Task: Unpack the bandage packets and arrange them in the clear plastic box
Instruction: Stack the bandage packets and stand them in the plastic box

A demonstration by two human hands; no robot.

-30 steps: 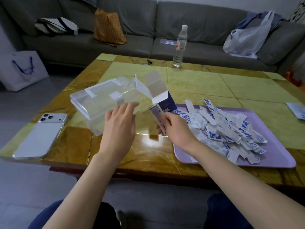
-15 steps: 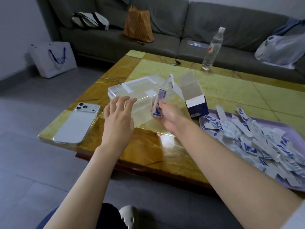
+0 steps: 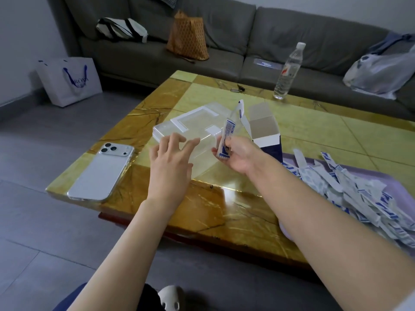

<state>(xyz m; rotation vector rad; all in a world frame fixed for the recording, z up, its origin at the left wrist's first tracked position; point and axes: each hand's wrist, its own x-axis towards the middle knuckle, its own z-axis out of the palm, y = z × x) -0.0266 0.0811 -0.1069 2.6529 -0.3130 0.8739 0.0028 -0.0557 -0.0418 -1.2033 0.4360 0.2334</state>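
- Right hand (image 3: 241, 154) pinches a stack of bandage packets (image 3: 225, 140), upright, just beside the clear plastic box (image 3: 190, 125).
- Left hand (image 3: 171, 161) fingers spread, relaxed, at the box's near edge.
- Loose packets (image 3: 350, 191) heaped on purple tray (image 3: 386, 178), right side of surface (image 3: 336, 131).

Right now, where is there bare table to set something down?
Bare: the table's green top between the bottle and the carton, and its near edge between the phone and the tray. Crowded: the tray is heaped with bandages, and the left hand and right hand crowd the clear box.
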